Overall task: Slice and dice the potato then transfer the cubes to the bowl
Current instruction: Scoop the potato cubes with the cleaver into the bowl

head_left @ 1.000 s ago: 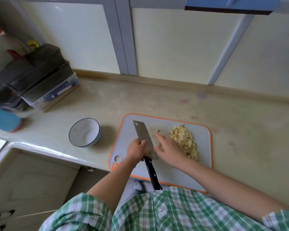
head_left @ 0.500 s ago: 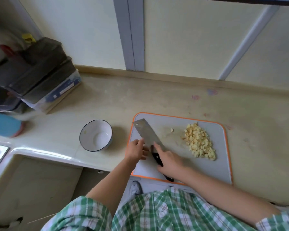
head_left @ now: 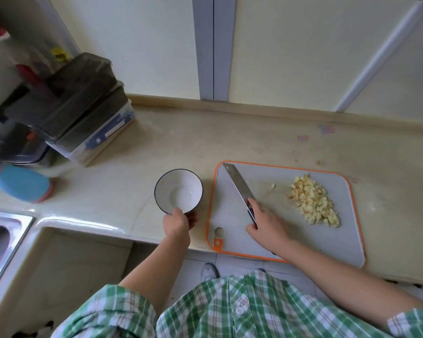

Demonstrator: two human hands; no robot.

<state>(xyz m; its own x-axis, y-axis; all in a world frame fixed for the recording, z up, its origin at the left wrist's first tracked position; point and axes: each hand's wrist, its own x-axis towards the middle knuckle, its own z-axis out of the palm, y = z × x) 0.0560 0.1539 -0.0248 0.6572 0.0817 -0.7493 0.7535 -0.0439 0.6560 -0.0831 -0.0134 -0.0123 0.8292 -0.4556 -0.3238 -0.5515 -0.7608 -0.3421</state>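
The potato cubes (head_left: 314, 201) lie in a pale yellow heap on the right part of the cutting board (head_left: 327, 242), a grey board with an orange rim. One stray cube (head_left: 273, 185) sits apart, just left of the heap. The knife (head_left: 237, 184) slants across the board's left half, tip toward the far left corner. The right hand (head_left: 266, 222) is curled round its dark handle, hiding most of it. That forearm also covers part of the board's near edge.

Just left of the board stands the white, dark-rimmed bowl (head_left: 178, 190) on the beige surface (head_left: 205, 142). The left hand (head_left: 177, 222) grips its near rim, its fingers largely hidden against the bowl's wall.

Far left, stacked storage boxes (head_left: 83, 103) and a blue object (head_left: 20, 182) are blurred and hard to identify. A steel sink (head_left: 3, 237) is cut off by the left edge. A green checked shirt (head_left: 230, 308) fills the near edge.
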